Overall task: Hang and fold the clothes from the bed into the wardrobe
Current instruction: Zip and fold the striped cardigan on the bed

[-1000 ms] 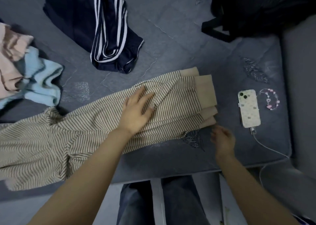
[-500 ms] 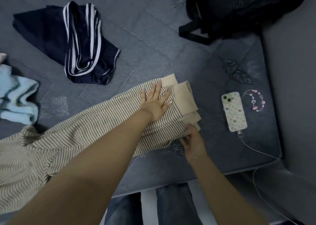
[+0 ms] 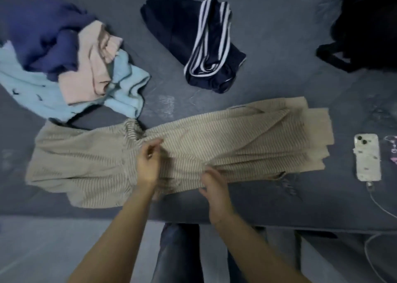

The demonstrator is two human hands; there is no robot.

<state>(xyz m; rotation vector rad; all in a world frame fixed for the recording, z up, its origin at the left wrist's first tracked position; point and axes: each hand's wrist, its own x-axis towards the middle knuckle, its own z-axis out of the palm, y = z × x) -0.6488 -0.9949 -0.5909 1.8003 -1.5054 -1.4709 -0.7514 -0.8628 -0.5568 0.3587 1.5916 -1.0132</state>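
Beige pinstriped trousers (image 3: 214, 140) lie flat across the grey bed (image 3: 268, 89), cuffs stacked at the right, waist bunched at the left. My left hand (image 3: 149, 162) sits on the middle of the trousers, its fingers curled and pinching the fabric. Close to its right, my right hand (image 3: 214, 185) grips the trousers' near edge, fingertips tucked at the cloth. Navy shorts with white stripes (image 3: 206, 46) lie crumpled further back. A heap of light blue, pink and dark blue clothes (image 3: 71, 67) is at the back left.
A phone in a patterned case (image 3: 367, 157) lies right of the cuffs, its white cable (image 3: 380, 209) running off the bed's front edge. A pink beaded charm (image 3: 393, 151) is beside it. A black backpack (image 3: 365, 29) sits at the back right. My jeans-clad legs (image 3: 178, 254) stand against the bed.
Both hands have moved left from the cuffs to the middle of the trousers and now take hold of the fabric. The view has swung left, bringing the clothes heap into sight.
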